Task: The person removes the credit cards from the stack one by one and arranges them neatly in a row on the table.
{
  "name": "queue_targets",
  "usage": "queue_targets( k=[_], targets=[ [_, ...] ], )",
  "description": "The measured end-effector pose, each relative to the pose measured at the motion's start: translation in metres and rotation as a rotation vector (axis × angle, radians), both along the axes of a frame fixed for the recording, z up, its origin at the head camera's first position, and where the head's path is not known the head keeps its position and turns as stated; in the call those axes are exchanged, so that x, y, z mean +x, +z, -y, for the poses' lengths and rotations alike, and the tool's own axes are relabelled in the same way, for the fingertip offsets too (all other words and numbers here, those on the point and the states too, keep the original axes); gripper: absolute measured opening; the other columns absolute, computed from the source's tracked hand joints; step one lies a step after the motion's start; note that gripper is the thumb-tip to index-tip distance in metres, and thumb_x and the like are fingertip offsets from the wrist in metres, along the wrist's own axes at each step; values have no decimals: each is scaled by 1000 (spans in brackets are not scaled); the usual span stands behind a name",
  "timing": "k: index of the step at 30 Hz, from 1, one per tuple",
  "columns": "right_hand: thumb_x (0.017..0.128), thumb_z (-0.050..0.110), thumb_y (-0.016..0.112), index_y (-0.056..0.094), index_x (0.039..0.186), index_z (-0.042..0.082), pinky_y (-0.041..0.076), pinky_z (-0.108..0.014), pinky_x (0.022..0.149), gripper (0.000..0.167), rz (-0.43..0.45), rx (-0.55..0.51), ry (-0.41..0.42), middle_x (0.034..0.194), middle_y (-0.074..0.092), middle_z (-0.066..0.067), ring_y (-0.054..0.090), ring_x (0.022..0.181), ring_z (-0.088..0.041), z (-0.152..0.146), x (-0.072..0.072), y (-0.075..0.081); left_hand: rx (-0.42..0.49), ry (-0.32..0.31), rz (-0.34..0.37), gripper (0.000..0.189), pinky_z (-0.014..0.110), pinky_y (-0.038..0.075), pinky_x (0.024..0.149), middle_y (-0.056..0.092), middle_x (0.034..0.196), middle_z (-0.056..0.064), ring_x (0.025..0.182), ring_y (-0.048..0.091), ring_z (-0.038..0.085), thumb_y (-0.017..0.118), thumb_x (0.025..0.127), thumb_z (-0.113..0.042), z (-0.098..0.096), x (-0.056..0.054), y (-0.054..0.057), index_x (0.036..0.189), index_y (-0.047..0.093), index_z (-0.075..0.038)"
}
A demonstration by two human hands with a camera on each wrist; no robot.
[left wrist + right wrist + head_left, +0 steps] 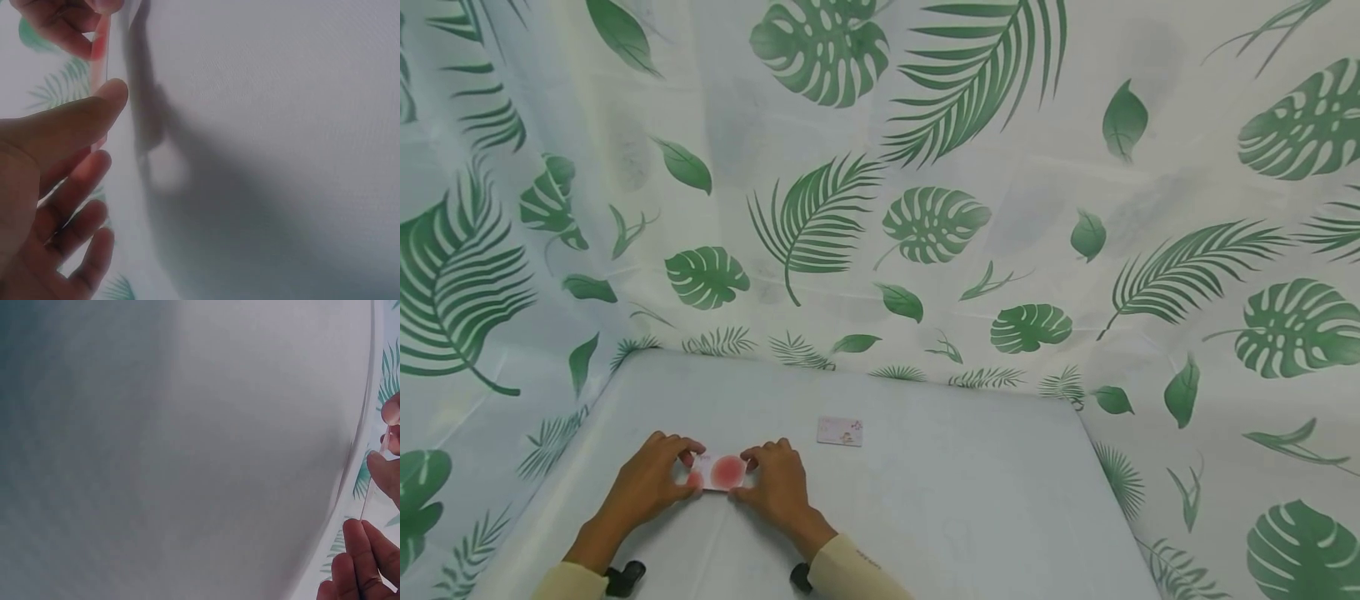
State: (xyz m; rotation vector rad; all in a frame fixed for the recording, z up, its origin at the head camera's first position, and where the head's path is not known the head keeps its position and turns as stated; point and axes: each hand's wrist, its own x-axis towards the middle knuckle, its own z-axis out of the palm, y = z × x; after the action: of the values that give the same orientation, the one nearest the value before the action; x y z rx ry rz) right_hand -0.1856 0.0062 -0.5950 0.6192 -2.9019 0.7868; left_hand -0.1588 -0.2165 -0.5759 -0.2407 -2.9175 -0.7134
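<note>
A small white and pink card with a large red circle (727, 472) is held between both hands. At its left end the left hand (653, 477) pinches it between thumb and fingers. The right hand (780, 486) pinches the opposite end. In the left wrist view the card (100, 53) appears nearly edge-on, apart from the white surface, with shadows beside it. The right wrist view shows only a thin edge of the card (367, 499) between the fingers. A second pale pink card with small floral marks (839, 431) lies flat on the table, right of the hands.
A white-covered table (985, 500) spreads beneath the hands. White curtains (1052, 192) printed with green leaves stand along its back and sides. Dark wrist devices (625, 577) sit near both cream sleeves (857, 571).
</note>
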Motion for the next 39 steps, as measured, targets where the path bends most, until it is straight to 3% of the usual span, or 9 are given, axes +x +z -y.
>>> queue_targets(
  k=[23,39],
  targets=[
    [76,42,97,80,113,23,42,-16,77,45,11,67,18,87,67,15,48,85,-1,15,2,0,23,3,109,50,33,49,75,64,91,-7,89,49,14,98,72,-19,15,-3,-9,116,75,-13],
    [72,45,98,84,109,27,40,-18,72,43,-9,150,-21,88,69,11,48,84,-4,22,2,-2,31,15,182,51,33,49,77,62,91,-6,91,48,16,98,72,-17,16,-4,-12,118,75,-13]
  ],
)
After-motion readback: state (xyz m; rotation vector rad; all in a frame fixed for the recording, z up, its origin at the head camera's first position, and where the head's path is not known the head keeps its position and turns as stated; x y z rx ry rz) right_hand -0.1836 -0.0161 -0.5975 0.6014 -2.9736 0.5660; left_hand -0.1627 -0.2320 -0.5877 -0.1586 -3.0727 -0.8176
